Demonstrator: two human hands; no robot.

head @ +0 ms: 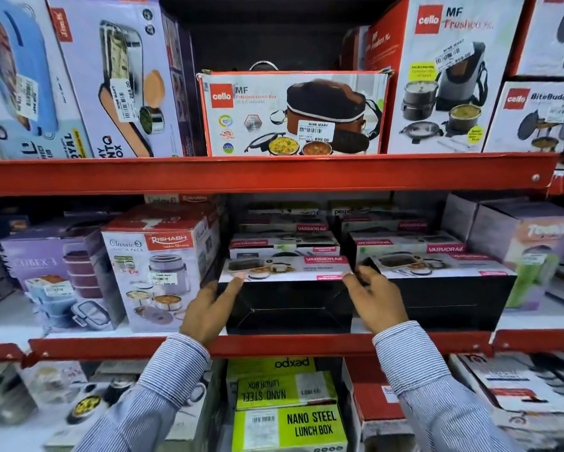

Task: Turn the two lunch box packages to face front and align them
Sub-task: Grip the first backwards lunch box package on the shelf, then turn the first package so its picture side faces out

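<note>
Two Varmora lunch box packages stand side by side on the middle shelf, each with a plain black flap side toward me and its printed face on top. My left hand presses the left end of the left package, fingers on its top corner. My right hand grips that package's right end, in the gap beside the right package. More Varmora boxes are stacked behind both.
A Rishabh Classic 3 box stands close on the left. A purple Cubex box sits further left. The red shelf rail runs just below my wrists. Cello boxes fill the upper shelf. Green Nano Steel boxes lie below.
</note>
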